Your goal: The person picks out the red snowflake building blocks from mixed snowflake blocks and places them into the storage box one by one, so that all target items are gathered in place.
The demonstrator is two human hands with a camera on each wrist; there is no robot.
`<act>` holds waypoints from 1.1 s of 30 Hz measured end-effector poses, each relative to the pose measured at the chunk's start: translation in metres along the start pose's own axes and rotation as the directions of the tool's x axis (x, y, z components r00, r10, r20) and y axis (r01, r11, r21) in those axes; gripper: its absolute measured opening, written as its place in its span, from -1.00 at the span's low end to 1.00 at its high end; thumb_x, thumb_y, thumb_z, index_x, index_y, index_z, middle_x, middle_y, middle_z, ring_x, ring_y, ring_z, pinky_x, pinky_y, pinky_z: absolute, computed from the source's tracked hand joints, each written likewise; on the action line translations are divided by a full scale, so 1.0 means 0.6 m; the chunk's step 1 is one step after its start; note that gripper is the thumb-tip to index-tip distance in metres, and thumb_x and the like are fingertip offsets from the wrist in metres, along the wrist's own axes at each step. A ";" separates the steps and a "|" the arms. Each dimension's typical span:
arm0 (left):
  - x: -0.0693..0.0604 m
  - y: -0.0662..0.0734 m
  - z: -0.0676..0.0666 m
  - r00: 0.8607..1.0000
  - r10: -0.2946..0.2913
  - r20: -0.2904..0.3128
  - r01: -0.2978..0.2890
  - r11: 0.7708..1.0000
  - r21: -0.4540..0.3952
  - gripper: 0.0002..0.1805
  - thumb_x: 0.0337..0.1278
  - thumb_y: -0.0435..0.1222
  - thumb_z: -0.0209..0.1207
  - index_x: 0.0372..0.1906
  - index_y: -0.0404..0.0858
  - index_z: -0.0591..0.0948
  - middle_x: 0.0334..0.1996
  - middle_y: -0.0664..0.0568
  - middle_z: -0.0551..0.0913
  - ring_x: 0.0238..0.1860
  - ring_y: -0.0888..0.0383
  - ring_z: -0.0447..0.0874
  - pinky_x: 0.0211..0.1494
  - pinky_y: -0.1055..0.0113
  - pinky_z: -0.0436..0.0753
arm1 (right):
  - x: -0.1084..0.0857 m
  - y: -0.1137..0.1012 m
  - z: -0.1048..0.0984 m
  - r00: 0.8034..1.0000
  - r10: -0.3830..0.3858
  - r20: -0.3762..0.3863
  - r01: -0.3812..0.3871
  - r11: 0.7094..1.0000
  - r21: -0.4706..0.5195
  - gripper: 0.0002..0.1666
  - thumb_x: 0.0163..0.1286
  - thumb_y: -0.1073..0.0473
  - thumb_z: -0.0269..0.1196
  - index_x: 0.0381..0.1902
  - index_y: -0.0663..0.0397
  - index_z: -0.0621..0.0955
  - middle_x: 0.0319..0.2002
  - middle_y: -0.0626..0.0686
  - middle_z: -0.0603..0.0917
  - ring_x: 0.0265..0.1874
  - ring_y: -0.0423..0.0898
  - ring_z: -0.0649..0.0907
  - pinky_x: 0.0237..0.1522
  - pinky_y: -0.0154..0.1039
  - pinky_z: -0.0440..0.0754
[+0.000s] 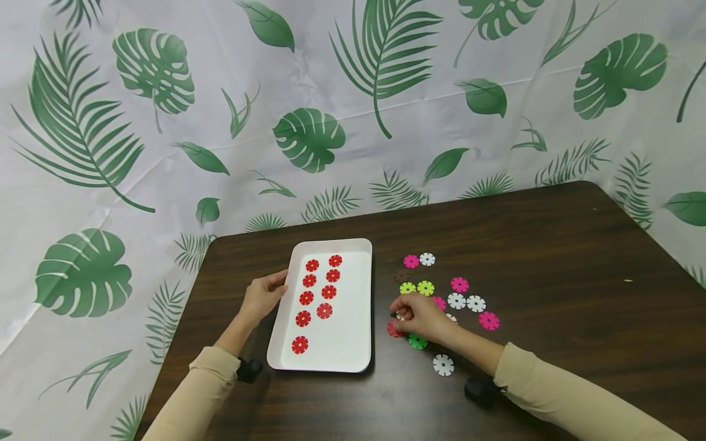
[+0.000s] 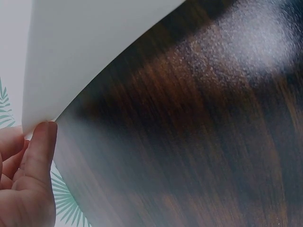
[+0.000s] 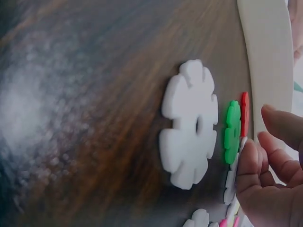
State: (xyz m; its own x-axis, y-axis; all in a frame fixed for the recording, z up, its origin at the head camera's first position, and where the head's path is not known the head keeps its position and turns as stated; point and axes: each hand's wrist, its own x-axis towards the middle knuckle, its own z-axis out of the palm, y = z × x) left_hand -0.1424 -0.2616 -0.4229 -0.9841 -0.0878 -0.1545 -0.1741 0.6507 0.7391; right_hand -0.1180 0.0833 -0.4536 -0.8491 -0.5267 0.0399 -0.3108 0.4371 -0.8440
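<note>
A white tray (image 1: 344,334) lies at the left of the table, with several red notched discs (image 1: 306,298) in two columns inside it. My left hand (image 1: 266,297) pinches the tray's left rim; in the left wrist view the fingertips meet the tray edge. To the right of the tray, my right hand (image 1: 423,318) is over the scattered discs, its fingertips just above a red disc (image 1: 394,329). In the right wrist view that red disc lies beside a green disc (image 3: 232,132), and a gap shows between thumb and fingers.
Loose discs lie around the right hand: white (image 1: 443,365), yellow (image 1: 426,288), pink (image 1: 488,320) and brown (image 1: 402,276). They rest on a dark wooden table (image 1: 551,257). A leaf-patterned cloth (image 1: 231,184) hangs behind the table's far edge.
</note>
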 end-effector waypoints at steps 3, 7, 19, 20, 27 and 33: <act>0.001 0.000 0.000 1.000 -0.004 0.000 0.004 1.000 -0.005 -0.55 0.27 -0.39 0.08 0.25 -0.34 0.44 0.10 -0.27 0.56 -0.06 -0.06 0.60 0.02 0.13 0.63 | 0.000 0.002 0.002 0.999 -0.044 -0.008 0.043 0.996 -0.075 -0.75 0.00 0.36 0.40 -0.31 0.31 0.63 -0.49 0.03 0.52 -0.49 -0.23 0.44 -0.45 -0.42 0.49; 0.002 -0.001 0.000 1.000 -0.006 0.000 0.006 1.000 -0.010 -0.55 0.26 -0.39 0.08 0.25 -0.34 0.44 0.09 -0.28 0.56 -0.07 -0.07 0.60 0.03 0.12 0.63 | -0.001 0.002 0.005 0.997 -0.077 -0.019 0.073 0.987 -0.145 -0.75 -0.04 0.33 0.44 -0.35 0.26 0.64 -0.48 0.01 0.54 -0.46 -0.19 0.44 -0.44 -0.41 0.46; 0.004 -0.003 0.001 1.000 -0.005 -0.004 0.005 1.000 -0.008 -0.54 0.26 -0.37 0.09 0.26 -0.32 0.44 0.08 -0.26 0.57 -0.08 -0.05 0.60 0.02 0.12 0.63 | -0.005 -0.003 0.009 0.996 -0.089 -0.027 0.079 0.964 -0.253 -0.77 -0.06 0.31 0.44 -0.40 0.17 0.62 -0.48 -0.03 0.51 -0.44 -0.21 0.39 -0.45 -0.41 0.38; 0.005 -0.003 0.001 1.000 -0.007 -0.005 0.007 1.000 -0.008 -0.55 0.26 -0.37 0.10 0.25 -0.32 0.44 0.08 -0.26 0.57 -0.08 -0.05 0.60 0.02 0.12 0.63 | -0.006 -0.004 0.009 0.996 -0.087 -0.027 0.077 0.964 -0.255 -0.77 -0.06 0.31 0.45 -0.41 0.16 0.62 -0.48 -0.03 0.51 -0.44 -0.21 0.39 -0.45 -0.41 0.38; 0.003 -0.004 0.001 1.000 -0.003 -0.006 0.003 1.000 -0.012 -0.55 0.25 -0.39 0.10 0.24 -0.34 0.45 0.08 -0.28 0.57 -0.08 -0.07 0.60 0.02 0.13 0.63 | -0.006 -0.005 0.012 0.997 -0.069 -0.028 0.059 0.964 -0.259 -0.76 -0.05 0.29 0.45 -0.43 0.11 0.60 -0.46 -0.04 0.49 -0.43 -0.20 0.40 -0.45 -0.41 0.40; 0.004 -0.004 0.001 1.000 0.011 -0.011 -0.011 1.000 -0.013 -0.56 0.25 -0.40 0.09 0.24 -0.35 0.45 0.08 -0.29 0.57 -0.09 -0.06 0.60 -0.01 0.15 0.64 | -0.008 -0.004 0.015 0.996 -0.080 -0.045 0.066 0.964 -0.257 -0.71 -0.08 0.31 0.47 -0.42 0.07 0.57 -0.44 -0.06 0.51 -0.41 -0.18 0.45 -0.40 -0.39 0.46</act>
State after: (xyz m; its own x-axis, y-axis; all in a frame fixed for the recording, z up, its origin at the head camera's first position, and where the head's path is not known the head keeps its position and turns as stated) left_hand -0.1441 -0.2629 -0.4253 -0.9862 -0.0890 -0.1396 -0.1640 0.6414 0.7495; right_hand -0.1089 0.0782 -0.4566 -0.8401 -0.5262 0.1315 -0.4652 0.5744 -0.6736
